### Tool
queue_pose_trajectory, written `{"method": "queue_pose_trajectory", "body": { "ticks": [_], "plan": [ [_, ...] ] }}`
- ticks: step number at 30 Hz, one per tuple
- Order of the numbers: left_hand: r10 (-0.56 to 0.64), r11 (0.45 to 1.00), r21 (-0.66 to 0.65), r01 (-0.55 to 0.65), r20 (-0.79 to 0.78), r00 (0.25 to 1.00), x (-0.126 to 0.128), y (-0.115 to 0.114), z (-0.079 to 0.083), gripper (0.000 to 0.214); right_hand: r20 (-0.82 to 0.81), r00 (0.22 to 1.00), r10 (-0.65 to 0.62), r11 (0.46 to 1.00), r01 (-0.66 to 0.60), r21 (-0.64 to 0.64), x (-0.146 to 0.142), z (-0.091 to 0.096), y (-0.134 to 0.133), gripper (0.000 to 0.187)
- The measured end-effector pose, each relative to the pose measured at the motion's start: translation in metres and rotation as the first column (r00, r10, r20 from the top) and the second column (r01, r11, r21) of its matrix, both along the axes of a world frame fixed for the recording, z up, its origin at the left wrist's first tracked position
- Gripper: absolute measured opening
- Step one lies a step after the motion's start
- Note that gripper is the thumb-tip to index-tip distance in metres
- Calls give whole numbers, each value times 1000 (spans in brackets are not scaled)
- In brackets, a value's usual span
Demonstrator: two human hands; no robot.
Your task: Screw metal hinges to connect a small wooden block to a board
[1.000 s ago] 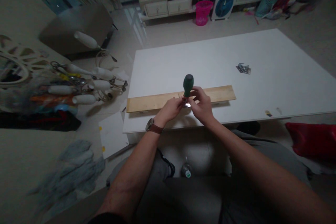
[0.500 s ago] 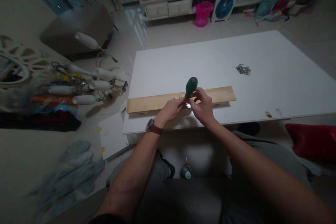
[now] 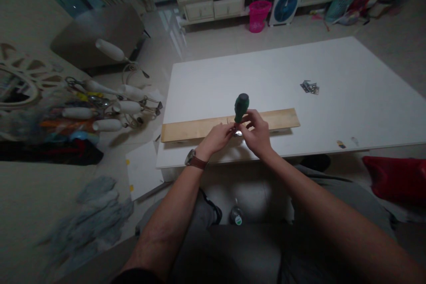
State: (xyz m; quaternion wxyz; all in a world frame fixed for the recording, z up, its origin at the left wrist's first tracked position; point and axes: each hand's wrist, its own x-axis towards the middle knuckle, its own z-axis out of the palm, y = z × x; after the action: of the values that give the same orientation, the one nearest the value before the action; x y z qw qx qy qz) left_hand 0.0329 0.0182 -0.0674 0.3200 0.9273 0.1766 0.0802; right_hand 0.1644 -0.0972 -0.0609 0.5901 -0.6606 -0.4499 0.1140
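Note:
A screwdriver (image 3: 241, 107) with a green, dark-topped handle stands nearly upright over a long wooden board (image 3: 186, 130). My right hand (image 3: 257, 133) is closed, its fingers around the lower end of the screwdriver. Close against it, my left hand (image 3: 218, 138) pinches at the screwdriver's lower end; what lies between those fingertips is hidden. Below the fingertips, at the board's near edge, a shiny metal piece (image 3: 238, 133) shows in part. The board lies along the near side of a white table (image 3: 266, 71), raised slightly above it.
Several metal brackets (image 3: 310, 87) lie in a small pile on the table's right half. A small dark and yellow bit (image 3: 340, 144) is near the front edge. A bottle (image 3: 236, 216) stands on the floor between my legs. A lamp with several white shades (image 3: 128, 107) lies to the left.
The screwdriver handle has tilted slightly and stands a little more upright. Both hands keep almost the same place; the whole view has shifted slightly.

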Motion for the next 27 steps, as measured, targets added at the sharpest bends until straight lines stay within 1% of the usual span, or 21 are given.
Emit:
{"method": "queue_pose_trajectory", "body": {
  "ticks": [7,12,17,20,27],
  "plan": [
    [3,1000,25,-2,-21,1000,1,1,-4,25,1,1000,12,999,-12,36,-2,-1,0,22],
    [-4,1000,8,4,0,1000,1,1,-3,24,2,1000,12,999,-12,38,-1,-1,1,21],
    [-5,1000,-19,5,24,1000,1,0,0,26,-34,999,-31,1000,31,3,0,2,2,22],
    [-9,1000,-25,9,24,1000,-1,1,1,26,-27,998,-60,998,59,-12,0,3,0,25],
    [-4,1000,-30,5,34,999,-1,2,-2,27,-45,999,26,1000,-26,13,-2,1,0,31]
  ]
}}
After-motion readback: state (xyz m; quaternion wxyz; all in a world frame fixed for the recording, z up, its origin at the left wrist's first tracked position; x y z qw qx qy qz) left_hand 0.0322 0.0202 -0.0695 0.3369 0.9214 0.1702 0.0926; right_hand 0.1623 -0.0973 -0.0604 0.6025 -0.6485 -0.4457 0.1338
